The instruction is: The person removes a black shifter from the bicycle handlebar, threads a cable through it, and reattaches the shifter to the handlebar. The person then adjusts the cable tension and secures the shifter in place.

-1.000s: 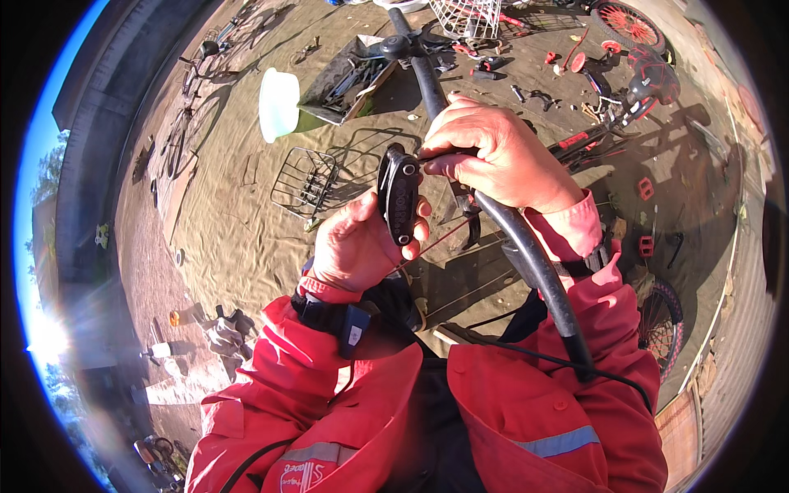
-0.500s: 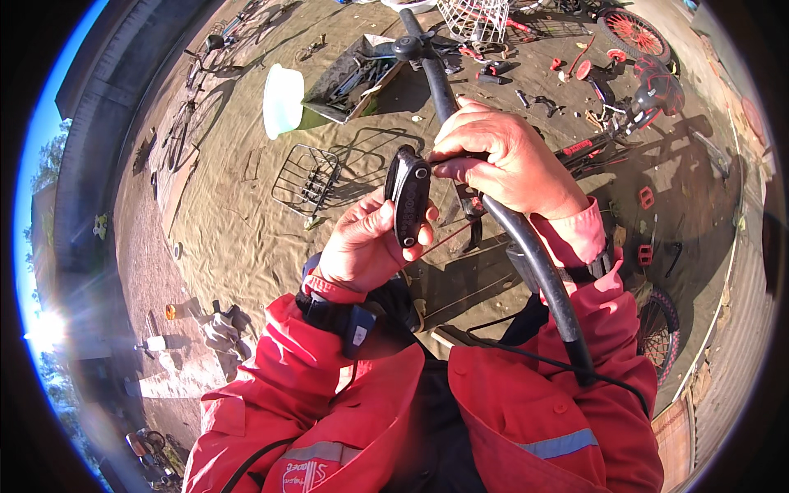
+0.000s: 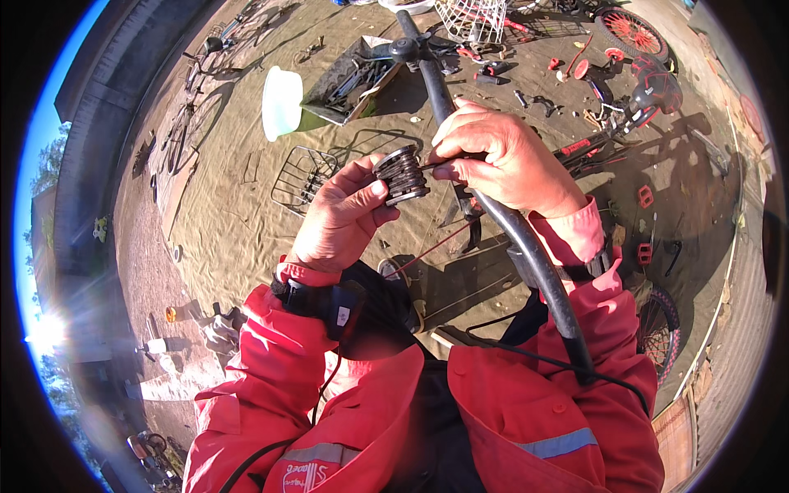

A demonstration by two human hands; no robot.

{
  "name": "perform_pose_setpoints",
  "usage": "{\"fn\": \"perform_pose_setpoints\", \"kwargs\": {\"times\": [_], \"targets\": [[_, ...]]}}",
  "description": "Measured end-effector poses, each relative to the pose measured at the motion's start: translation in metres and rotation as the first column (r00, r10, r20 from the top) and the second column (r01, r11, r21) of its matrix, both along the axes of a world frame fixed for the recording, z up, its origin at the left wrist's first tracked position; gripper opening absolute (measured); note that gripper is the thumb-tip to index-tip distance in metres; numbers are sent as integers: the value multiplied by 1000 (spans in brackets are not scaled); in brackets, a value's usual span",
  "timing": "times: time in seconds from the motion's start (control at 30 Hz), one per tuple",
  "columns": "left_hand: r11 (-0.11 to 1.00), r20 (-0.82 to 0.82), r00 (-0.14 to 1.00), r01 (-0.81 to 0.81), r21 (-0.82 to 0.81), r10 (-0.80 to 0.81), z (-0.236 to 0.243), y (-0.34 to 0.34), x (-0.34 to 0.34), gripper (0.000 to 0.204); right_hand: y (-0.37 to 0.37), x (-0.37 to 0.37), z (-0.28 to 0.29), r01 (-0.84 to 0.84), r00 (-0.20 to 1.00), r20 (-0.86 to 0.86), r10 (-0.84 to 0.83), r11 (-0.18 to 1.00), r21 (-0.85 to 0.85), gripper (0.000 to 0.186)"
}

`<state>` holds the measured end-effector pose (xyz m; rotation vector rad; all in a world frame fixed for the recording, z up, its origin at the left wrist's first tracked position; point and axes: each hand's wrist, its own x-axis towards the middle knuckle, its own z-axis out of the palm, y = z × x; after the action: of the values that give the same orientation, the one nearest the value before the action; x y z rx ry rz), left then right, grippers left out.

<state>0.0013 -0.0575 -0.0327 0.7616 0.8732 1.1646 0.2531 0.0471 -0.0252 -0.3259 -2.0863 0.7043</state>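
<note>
My left hand (image 3: 337,222) grips a black folding multi-tool (image 3: 401,175), now seen edge-on with its stacked steel pieces showing. My right hand (image 3: 514,164) is closed over a long black tube (image 3: 534,267), thumb and forefinger at a thin dark piece that reaches toward the multi-tool; whether it is one of the tool's keys is unclear. The tube runs from a round black fitting (image 3: 404,49) at the top down across my right forearm, with a thin red rod or cable (image 3: 436,246) below it.
A brown tarp (image 3: 222,214) carries a white basin (image 3: 279,103), a tray of tools (image 3: 357,78), a wire rack (image 3: 292,181), scattered red pedals (image 3: 645,197) and small parts. A red-rimmed wheel (image 3: 629,33) and saddle (image 3: 657,86) lie upper right; bicycles (image 3: 185,115) stand at left, beside a wall.
My left hand has moved up and left and turned the multi-tool from its flat side to edge-on. My right hand stays on the tube.
</note>
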Motion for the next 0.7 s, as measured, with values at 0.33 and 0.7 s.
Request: {"fn": "perform_pose_setpoints", "kwargs": {"times": [0.33, 0.7], "targets": [[922, -210, 966, -62, 382, 152, 65, 28, 16, 38, -1, 2, 8, -48, 996, 64, 54, 995, -88, 14], [732, -355, 912, 97, 675, 206, 63, -10, 43, 71, -3, 2, 9, -47, 999, 22, 49, 994, -96, 14]]}}
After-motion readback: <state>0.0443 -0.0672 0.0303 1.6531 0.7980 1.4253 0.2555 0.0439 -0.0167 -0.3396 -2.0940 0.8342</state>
